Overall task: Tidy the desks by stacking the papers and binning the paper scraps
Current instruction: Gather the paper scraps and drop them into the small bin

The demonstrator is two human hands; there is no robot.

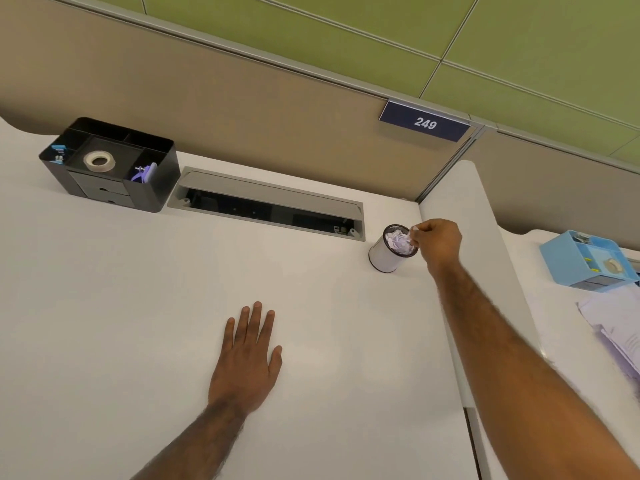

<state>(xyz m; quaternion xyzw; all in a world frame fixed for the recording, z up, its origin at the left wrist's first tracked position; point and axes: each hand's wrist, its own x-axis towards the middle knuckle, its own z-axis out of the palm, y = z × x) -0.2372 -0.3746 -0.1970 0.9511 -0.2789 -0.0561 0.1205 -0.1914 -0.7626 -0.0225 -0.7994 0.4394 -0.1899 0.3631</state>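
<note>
White desk (104, 306) under both hands, white bin (384, 259) just below the right hand (440, 245). Pinches 1 paper scrap (414, 233) in that hand, fingertips curled tight round it, directly over the open mouth of the bin and close above the crumpled scraps (398, 242) heaped inside; touching them or not, cannot tell. Held there, by the look of it, so as to drop within the rim and not beside it. Needs only a loosening of the pinch to finish this step. Presses the left hand (246, 358) flat on the desk, fingers straight and a little spread, gripping nothing, well back and to the left of the bin; likely braces the body for the long reach forward with the other arm.

Leaves the papers (620, 334) well apart from both hands: to the right of the right forearm, past the divider (464, 216), on the neighbouring desk, just nearer than a blue organiser (588, 261). Lying loosely fanned, edges uneven, so seemingly not yet squared into a stack. Far forward and left of the left hand, a black organiser (104, 188) with 1 tape roll (99, 161); between it and the bin, an open cable tray (266, 206).
</note>
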